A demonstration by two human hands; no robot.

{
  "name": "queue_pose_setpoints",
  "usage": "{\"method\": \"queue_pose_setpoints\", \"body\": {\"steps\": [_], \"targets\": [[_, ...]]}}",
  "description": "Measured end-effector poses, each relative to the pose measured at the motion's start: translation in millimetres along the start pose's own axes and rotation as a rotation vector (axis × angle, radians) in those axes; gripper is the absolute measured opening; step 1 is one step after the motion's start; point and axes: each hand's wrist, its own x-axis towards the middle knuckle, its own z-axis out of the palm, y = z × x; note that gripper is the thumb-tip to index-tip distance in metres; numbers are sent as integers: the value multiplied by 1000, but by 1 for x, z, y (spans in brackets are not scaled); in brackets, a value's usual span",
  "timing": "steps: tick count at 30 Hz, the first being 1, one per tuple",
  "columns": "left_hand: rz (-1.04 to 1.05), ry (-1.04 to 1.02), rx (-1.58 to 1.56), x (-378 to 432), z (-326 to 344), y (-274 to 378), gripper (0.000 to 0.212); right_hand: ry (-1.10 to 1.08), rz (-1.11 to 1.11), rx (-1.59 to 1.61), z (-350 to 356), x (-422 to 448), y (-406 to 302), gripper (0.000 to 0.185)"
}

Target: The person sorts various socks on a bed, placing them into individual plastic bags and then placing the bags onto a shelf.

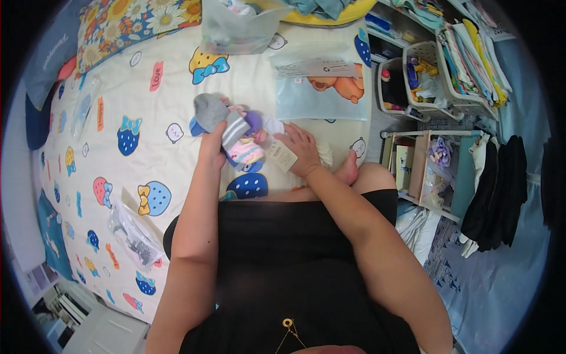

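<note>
On the patterned bed sheet (177, 101), a small bundle of socks (243, 148) in pink, purple and other colours lies before me. At its left side my left hand (215, 144) holds a grey rolled sock (211, 111) with white stripes on its cuff, the thumb over it. My right hand (300, 148) rests at the bundle's right side, its fingers over a white cloth piece (273, 126) and beside a cream paper tag (283, 155) that bears writing. Whether it grips either is unclear. A cream ruffled cloth item (326, 155) lies just right of that hand.
A frosted zip bag (320, 97) with a bear print lies beyond my right hand. A translucent plastic bag (241, 31) stands farther back, and clear packages (135, 234) lie at left. Baskets (468, 95) of folded cloth and a small rack (431, 172) stand at right.
</note>
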Motion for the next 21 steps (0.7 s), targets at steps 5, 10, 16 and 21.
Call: {"method": "queue_pose_setpoints", "body": {"steps": [5, 10, 16, 21], "targets": [[-79, 123, -87, -16, 8, 38, 40, -298, 125, 88, -63, 2, -2, 39], [-9, -187, -337, -13, -1, 59, 35, -9, 171, 33, -110, 34, 46, 33], [307, -357, -373, -5, 5, 62, 34, 21, 223, 79, -100, 48, 77, 10], [100, -902, -840, -20, 5, 57, 46, -114, 599, 765, -121, 70, 5, 10]]}}
